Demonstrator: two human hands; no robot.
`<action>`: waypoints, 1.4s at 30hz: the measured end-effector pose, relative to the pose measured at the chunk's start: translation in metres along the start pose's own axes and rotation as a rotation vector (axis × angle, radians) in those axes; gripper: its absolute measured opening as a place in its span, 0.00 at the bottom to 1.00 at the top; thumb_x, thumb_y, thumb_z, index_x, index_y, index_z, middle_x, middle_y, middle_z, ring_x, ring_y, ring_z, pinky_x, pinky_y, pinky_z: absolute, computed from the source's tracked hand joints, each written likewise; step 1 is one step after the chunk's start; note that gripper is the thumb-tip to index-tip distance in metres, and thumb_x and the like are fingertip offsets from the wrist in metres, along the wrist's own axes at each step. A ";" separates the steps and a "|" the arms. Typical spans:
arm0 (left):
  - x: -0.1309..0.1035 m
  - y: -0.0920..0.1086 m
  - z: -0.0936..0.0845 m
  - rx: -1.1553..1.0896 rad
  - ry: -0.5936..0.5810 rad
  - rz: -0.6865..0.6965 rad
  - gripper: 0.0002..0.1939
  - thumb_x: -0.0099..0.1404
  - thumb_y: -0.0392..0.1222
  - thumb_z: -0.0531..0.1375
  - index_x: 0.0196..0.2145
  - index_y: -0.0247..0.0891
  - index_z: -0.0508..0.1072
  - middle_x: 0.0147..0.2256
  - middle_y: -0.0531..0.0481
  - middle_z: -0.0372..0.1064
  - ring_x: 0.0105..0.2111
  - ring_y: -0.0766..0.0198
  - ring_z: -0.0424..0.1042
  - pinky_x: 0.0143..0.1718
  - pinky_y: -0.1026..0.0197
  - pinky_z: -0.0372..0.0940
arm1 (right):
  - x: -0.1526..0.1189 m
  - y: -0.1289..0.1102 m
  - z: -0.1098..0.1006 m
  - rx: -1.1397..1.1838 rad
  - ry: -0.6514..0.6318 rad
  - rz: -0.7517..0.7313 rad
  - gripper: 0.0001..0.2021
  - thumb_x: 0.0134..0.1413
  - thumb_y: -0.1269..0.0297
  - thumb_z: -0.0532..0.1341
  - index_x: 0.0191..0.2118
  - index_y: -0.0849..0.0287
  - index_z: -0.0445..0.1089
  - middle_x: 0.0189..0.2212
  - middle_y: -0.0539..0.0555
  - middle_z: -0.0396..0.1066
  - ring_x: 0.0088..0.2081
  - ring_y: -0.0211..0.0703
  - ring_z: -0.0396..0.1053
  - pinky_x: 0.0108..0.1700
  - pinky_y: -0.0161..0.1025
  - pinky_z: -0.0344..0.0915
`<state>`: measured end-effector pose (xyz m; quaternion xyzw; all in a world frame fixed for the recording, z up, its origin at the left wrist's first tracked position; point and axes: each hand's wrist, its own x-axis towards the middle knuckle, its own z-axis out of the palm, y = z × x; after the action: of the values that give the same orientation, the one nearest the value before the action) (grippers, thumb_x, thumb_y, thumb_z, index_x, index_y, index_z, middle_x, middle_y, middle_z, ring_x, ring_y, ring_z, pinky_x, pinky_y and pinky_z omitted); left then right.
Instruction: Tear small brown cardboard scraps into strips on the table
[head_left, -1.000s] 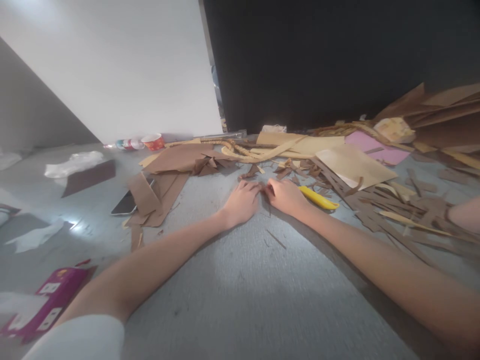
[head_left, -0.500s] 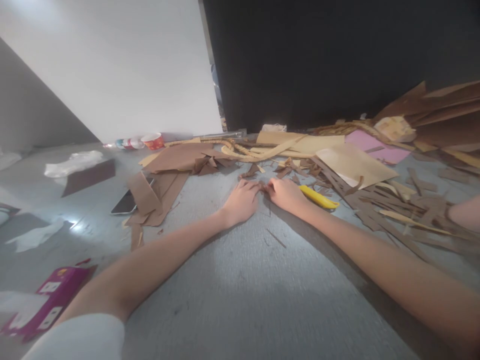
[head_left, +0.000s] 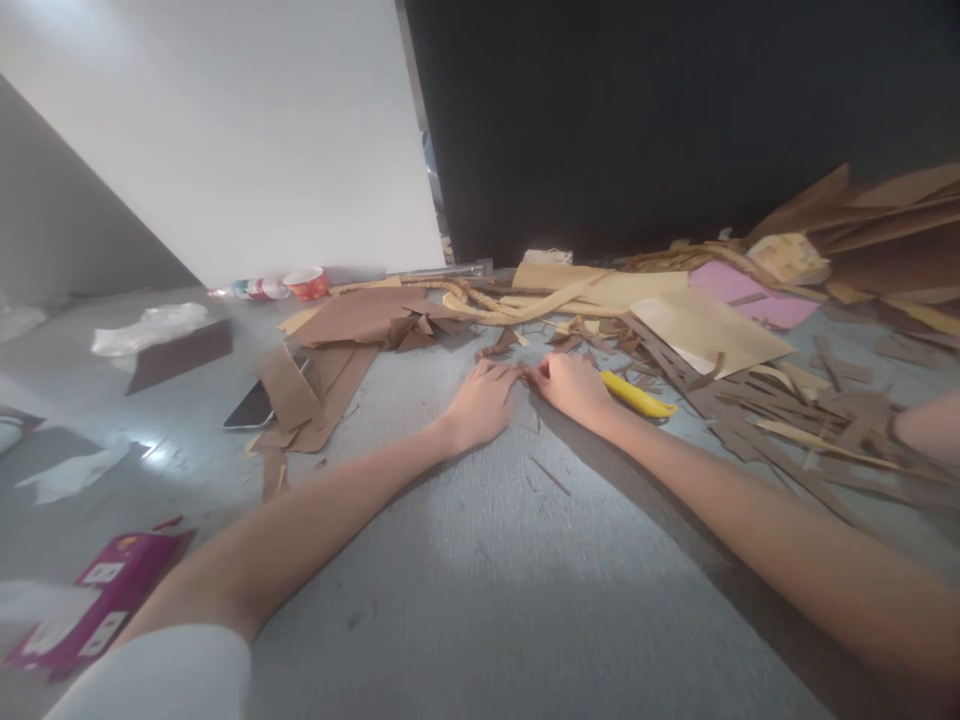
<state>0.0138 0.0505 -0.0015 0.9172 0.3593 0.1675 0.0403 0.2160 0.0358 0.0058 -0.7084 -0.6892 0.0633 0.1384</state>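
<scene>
My left hand [head_left: 484, 400] rests on the grey table, its fingers bent and pressed together at the tips. Close beside it, my right hand [head_left: 574, 388] pinches a small brown paper strip [head_left: 527, 374]. The fingertips of both hands nearly meet at this strip, and most of it is hidden by them. A yellow tool like a cutter handle [head_left: 637, 396] lies just right of my right hand. Brown paper scraps [head_left: 499, 345] are scattered right behind my fingers.
Left are brown paper sheets [head_left: 330, 390] over a phone [head_left: 251, 405], and a purple tissue pack [head_left: 112, 590]. Behind stand a red paper cup [head_left: 306, 284] and a rope [head_left: 480, 298]. Many brown strips [head_left: 795, 420] lie right, beside another person's arm [head_left: 930, 428].
Almost nothing differs. My right hand has shifted very slightly upward, and both hands stay together at the small brown strip.
</scene>
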 end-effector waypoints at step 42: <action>0.000 -0.001 0.000 -0.086 0.220 -0.055 0.33 0.71 0.29 0.52 0.72 0.36 0.61 0.67 0.36 0.65 0.66 0.47 0.63 0.70 0.39 0.63 | -0.009 0.008 0.014 0.016 0.357 -0.353 0.11 0.73 0.69 0.53 0.49 0.58 0.74 0.48 0.65 0.76 0.54 0.62 0.66 0.58 0.54 0.55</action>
<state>0.0131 0.0514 -0.0013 0.8804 0.3792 0.2812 0.0443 0.2195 0.0280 -0.0105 -0.5759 -0.7664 -0.0824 0.2724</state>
